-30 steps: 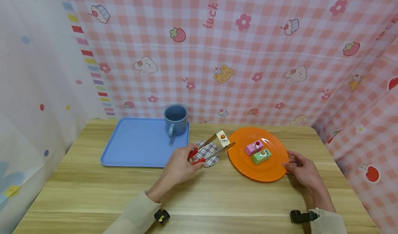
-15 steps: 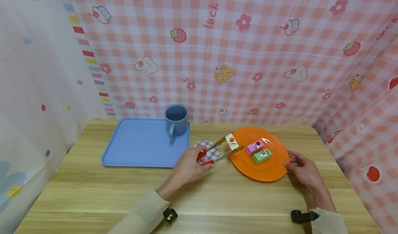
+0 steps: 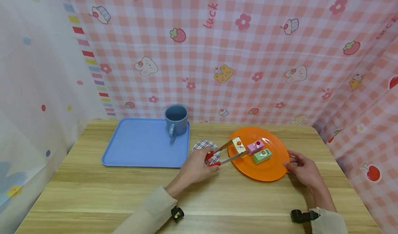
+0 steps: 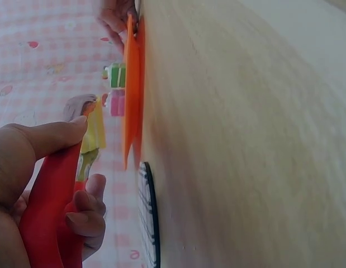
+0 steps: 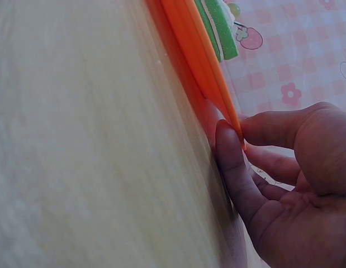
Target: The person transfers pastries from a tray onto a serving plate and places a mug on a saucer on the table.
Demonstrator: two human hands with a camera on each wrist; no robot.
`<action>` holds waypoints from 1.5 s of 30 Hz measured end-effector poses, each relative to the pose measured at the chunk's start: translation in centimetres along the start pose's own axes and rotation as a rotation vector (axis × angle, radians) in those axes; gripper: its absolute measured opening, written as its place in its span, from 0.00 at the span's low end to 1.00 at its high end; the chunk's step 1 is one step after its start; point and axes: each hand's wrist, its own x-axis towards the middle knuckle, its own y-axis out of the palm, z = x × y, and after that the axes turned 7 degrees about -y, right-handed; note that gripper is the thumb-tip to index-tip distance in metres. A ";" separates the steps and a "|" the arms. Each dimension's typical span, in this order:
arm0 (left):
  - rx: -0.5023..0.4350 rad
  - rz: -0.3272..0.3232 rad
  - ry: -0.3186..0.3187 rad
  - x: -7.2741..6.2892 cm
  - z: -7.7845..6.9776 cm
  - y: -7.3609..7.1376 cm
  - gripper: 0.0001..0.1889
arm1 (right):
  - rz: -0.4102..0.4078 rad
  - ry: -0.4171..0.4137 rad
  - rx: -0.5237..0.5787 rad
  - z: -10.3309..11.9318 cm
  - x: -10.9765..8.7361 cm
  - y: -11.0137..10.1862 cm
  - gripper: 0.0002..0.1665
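Observation:
My left hand [image 3: 196,167] grips red-handled metal tongs [image 3: 230,158]. Between the tongs' tips is a small yellow-and-cream cake slice [image 3: 238,145] with an orange topping. The left wrist view shows this slice [image 4: 94,133] held a little above the orange plate [image 4: 132,95], apart from it. On the plate [image 3: 248,171], a pink cake slice [image 3: 255,147] and a green cake slice [image 3: 262,156] lie side by side, just right of the tongs. My right hand [image 3: 304,170] pinches the plate's right rim between thumb and fingers, as the right wrist view shows.
A blue tray [image 3: 140,144] lies at the left, with a blue-grey mug [image 3: 176,120] on its back right corner. Under and behind my left hand is a round plaid coaster [image 3: 202,144]. A checked cloth [image 3: 199,54] hangs behind the wooden table [image 3: 236,199].
My left hand has moved right, carrying the tongs and yellow cake slice from over the coaster and plate's edge to above the plate. My right hand stays at the rim.

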 end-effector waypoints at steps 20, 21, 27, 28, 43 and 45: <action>0.041 0.063 -0.021 1.2 -0.4 1.5 0.28 | -0.004 0.000 -0.020 0.3 -0.1 0.0 0.37; 0.041 0.062 -0.020 1.2 -0.4 1.6 0.28 | -0.005 -0.001 -0.020 0.3 -0.1 0.0 0.37; 0.059 0.057 -0.005 1.8 -0.2 2.0 0.27 | 0.000 -0.003 -0.013 0.2 -0.1 0.0 0.37; 0.063 0.055 0.000 1.8 -0.2 2.0 0.26 | 0.000 -0.004 -0.012 0.2 -0.1 0.0 0.37; 0.091 0.058 0.028 2.3 -0.3 2.1 0.26 | 0.002 0.019 -0.025 0.4 -0.2 -0.1 0.37; 0.091 0.056 0.026 2.4 -0.3 2.1 0.26 | 0.003 0.024 -0.024 0.4 -0.1 -0.1 0.38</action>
